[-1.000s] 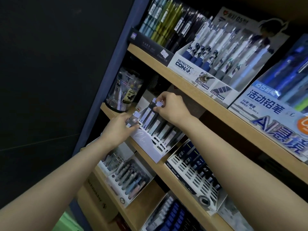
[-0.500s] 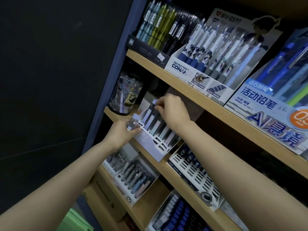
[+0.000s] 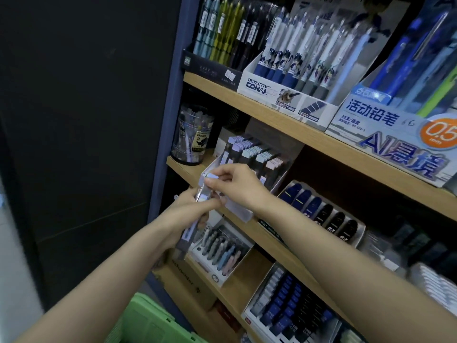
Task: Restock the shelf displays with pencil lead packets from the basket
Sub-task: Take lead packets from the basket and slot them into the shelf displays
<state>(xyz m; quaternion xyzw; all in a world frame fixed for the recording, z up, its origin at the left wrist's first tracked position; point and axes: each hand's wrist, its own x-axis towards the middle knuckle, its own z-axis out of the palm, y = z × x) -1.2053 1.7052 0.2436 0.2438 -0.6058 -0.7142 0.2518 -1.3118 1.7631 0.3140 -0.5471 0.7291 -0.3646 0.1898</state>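
Lead packets (image 3: 187, 237): left hand (image 3: 190, 211) fingers grip bundle; right hand (image 3: 237, 186) fingers pinch top.

Single head-worn wide-angle view. The shelf unit (image 3: 321, 142) is faced from its left front, close in, and looked at forward and slightly down. The frame is tilted, so shelf boards run down to the right. The left hand (image 3: 190, 214) and right hand (image 3: 237, 186) are caught mid-frame. A green basket (image 3: 148, 323) is clipped at the bottom edge.

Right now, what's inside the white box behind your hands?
The white box holds rows of lead packets with lilac, blue and pink caps; the right hand covers its front slots.
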